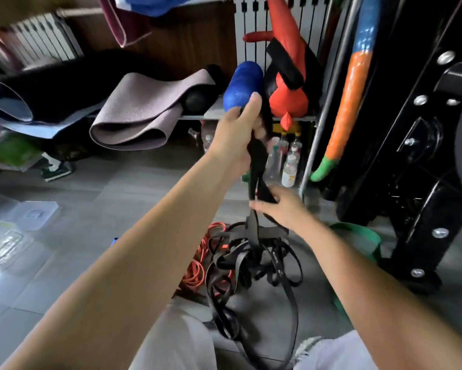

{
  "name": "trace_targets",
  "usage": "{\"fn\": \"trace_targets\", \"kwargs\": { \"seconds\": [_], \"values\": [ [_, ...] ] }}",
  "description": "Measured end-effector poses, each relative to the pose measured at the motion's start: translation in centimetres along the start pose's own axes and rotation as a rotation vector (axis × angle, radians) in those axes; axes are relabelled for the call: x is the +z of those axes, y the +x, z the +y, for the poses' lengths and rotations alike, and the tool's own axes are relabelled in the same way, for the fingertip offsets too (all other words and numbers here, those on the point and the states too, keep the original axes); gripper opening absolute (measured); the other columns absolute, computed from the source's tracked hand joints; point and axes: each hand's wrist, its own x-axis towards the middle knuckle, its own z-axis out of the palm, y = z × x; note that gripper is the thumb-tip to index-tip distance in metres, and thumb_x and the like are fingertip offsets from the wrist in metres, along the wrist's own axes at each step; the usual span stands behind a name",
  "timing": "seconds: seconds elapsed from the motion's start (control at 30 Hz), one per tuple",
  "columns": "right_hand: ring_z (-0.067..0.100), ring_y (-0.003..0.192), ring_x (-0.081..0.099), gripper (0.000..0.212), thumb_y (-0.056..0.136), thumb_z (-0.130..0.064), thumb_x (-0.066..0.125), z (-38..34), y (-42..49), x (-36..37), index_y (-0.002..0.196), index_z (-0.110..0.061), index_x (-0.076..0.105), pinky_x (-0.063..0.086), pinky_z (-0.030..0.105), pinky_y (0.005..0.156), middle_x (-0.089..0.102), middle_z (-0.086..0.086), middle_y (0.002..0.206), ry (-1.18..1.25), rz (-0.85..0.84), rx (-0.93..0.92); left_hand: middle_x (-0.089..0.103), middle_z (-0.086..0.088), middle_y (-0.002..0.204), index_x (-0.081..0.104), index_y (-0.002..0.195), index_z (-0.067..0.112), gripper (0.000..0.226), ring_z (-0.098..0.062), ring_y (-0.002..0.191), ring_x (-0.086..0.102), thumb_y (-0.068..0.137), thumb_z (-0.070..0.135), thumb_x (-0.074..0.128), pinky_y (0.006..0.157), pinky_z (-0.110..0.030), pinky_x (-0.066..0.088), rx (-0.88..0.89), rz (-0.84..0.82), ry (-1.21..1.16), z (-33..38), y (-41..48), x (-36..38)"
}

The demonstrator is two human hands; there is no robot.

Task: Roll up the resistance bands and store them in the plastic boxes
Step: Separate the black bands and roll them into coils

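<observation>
Above the floor tangle, left hand (235, 137) clamps the limp black band (257, 158) high while right hand (283, 209) pinches lower; soft, light, best gripped flat.

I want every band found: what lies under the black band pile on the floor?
Orange bands poke out from under the black band pile's left side, on grey floor tiles. Anything beneath its middle is covered.

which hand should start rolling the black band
Right, probably. The left hand grips the black band high, acting as anchor; the right hand sits lower, nearer the tangled pile.
</observation>
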Motion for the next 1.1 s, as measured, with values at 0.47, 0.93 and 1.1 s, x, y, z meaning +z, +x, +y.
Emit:
{"fn": "trace_targets", "kwargs": {
  "seconds": [0.47,0.93,1.1],
  "values": [
    [0.010,0.103,0.052,0.061,0.070,-0.024,0.081,-4.8,-0.2,1.3,0.122,-0.022,0.050,0.039,0.027,0.094,0.057,-0.007,0.110,0.136,-0.179,-0.067,0.041,0.001,0.053,0.046,0.071,0.014,0.031,-0.011,0.048,0.040,0.096,0.032,0.050,0.055,-0.026,0.043,-0.016,0.107,-0.083,2.6,-0.9,-0.3],
    [0.023,0.074,0.051,0.011,0.079,-0.002,0.063,9.1,-0.6,-4.2,0.089,-0.006,0.060,0.038,0.022,0.053,0.058,0.010,0.086,-0.345,0.081,0.233,0.066,-0.022,0.104,0.063,0.105,0.002,0.023,-0.035,0.098,0.063,0.091,0.017,0.053,0.077,-0.034,0.047,-0.465,-0.051,1.136,-21.7,-3.0,-11.2],
    [0.032,0.094,0.062,0.031,0.076,-0.031,0.068,17.2,0.4,-1.2,0.096,-0.010,0.058,0.048,0.032,0.071,0.067,0.014,0.101,-0.516,0.112,0.522,0.065,-0.017,0.111,0.059,0.111,0.006,0.041,-0.034,0.102,0.062,0.083,0.035,0.062,0.082,-0.035,0.050,-0.727,-0.169,1.178,-32.1,-6.6,-12.1]
  ]
}}
